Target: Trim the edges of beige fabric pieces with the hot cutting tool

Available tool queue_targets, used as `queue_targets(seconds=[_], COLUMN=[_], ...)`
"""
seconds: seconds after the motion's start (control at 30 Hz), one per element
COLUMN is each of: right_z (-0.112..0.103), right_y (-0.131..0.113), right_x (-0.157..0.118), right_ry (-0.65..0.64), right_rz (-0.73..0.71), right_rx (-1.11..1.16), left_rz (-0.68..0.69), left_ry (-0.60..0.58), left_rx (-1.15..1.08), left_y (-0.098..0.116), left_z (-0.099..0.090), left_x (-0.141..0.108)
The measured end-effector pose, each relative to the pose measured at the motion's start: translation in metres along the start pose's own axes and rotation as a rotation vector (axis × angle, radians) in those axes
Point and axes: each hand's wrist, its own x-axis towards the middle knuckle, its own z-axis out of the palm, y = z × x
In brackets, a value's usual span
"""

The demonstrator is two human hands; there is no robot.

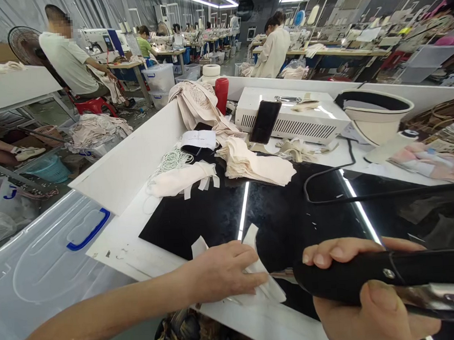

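My left hand (229,270) lies over small cream fabric strips (270,285) at the near edge of the black glass plate (279,218). Its fingers are stretched out and slightly apart, resting on the cloth. In my right hand (367,295) is a black-handled tool (341,278) with a metal lever along its underside. A thin metal tip reaches from the tool toward the strips near my left fingertips; whether it touches them I cannot tell. Behind the hands lie a stack of cream fabric pieces (255,163) and a bundle of cream pieces with loose tabs (183,179).
A black cable (327,173) loops across the plate at right. Farther back stand a white vented box (291,117), a leaning phone (265,121), a red bottle (221,94) and a cream visor-like item (381,117). A clear bin (59,257) stands left. Co-workers sit beyond.
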Motion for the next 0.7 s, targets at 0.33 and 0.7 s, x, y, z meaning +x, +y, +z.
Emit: queue_targets(seconds=[0.33,0.7], right_z=[0.004,0.007], right_y=[0.004,0.011], right_x=[0.002,0.003], right_ry=[-0.032,-0.081], right_rz=[-0.002,-0.030], right_rx=[-0.010,0.016], left_rz=[0.004,-0.001], left_ry=[0.027,0.039], left_rx=[-0.026,-0.055], left_y=[-0.001,-0.001], left_z=[0.005,0.005], left_x=[-0.001,-0.002])
